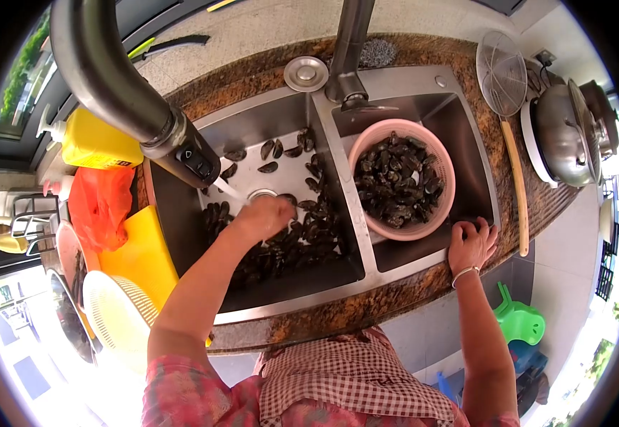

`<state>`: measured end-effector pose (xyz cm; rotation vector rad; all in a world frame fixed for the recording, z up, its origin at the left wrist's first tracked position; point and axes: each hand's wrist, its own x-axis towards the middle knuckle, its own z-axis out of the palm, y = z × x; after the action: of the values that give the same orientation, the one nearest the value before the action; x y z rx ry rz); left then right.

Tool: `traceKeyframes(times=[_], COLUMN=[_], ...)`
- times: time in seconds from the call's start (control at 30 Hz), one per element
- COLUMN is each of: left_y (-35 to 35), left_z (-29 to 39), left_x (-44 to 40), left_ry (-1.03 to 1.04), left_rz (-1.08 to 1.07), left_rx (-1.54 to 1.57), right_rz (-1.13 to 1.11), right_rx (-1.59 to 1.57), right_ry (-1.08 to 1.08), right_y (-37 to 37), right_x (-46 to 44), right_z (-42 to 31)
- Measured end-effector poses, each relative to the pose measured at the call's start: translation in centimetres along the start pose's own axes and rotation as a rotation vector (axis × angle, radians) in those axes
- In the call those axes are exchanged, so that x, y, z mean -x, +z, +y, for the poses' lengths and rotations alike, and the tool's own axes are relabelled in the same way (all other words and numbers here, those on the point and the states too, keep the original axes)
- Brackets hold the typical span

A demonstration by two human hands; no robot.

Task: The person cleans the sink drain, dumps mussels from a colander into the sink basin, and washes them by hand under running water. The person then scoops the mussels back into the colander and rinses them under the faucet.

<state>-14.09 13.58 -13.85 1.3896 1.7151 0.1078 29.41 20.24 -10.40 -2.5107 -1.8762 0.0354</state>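
My left hand [265, 218] is curled under the running water in the left sink basin [252, 130], with a dark mussel at its fingertips. More mussels [291, 256] lie around it, thickest toward the near side. The tap [194, 158] pours beside this hand. In the right basin [466, 167] stands a pink colander [447, 203] heaped with mussels [398, 178]. My right hand [471, 244], with a bangle at the wrist, rests on the right basin's near edge, its fingers bent and holding nothing I can see.
A long-handled strainer [517, 178] and a metal pot [562, 135] are at the right. On the left stand a yellow bottle [99, 139], a red bag [101, 206], a yellow board [138, 252] and a pale basket [113, 306]. A second faucet [350, 53] overhangs the divider.
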Motion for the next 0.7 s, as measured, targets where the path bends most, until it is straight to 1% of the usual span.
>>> traceKeyframes(times=[0.07,0.13,0.2,0.27,0.37,0.47,0.53,0.57,0.6,0.67,0.7], left_y=[-0.3,-4.0,-7.3,-9.6,-11.4,-9.6,-6.7,-4.4,-2.4,1.4,3.5], left_z=[1.1,6.4,9.7,9.8,9.3,4.6,1.3,-2.4,-4.5,-8.7,-10.7], left_x=[-3.9,-5.5,-6.7,-10.8,-12.7,-12.9,-9.7,-9.5,-8.1,-6.1,-6.4], left_ry=[0.076,0.292,0.433,0.603,0.595,0.444,0.19,0.115,0.034,-0.005,0.06], left_rz=[0.358,0.845,1.054,1.193,1.243,1.153,0.884,0.758,0.632,0.442,0.41], left_rx=[0.308,0.363,0.23,0.073,0.112,0.413,0.404,0.294,0.128,0.028,-0.082], right_rz=[-0.005,-0.014,-0.022,-0.025,-0.028,-0.026,-0.029,-0.037,-0.037,-0.037,-0.041], right_rx=[-0.002,-0.009,-0.015,-0.019,-0.016,-0.005,0.014,0.013,0.014,0.023,0.028], right_ry=[-0.003,0.0,0.008,0.012,0.007,0.004,0.009,0.004,0.002,-0.012,-0.014], right_y=[0.1,0.0,-0.2,-0.3,-0.1,0.2,-0.1,-0.1,0.0,0.0,0.0], right_x=[-0.1,-0.1,0.1,0.0,0.0,0.0,0.0,-0.1,-0.1,-0.1,-0.2], right_z=[0.2,0.1,-0.2,-0.2,-0.1,0.2,0.1,0.2,0.3,0.3,0.4])
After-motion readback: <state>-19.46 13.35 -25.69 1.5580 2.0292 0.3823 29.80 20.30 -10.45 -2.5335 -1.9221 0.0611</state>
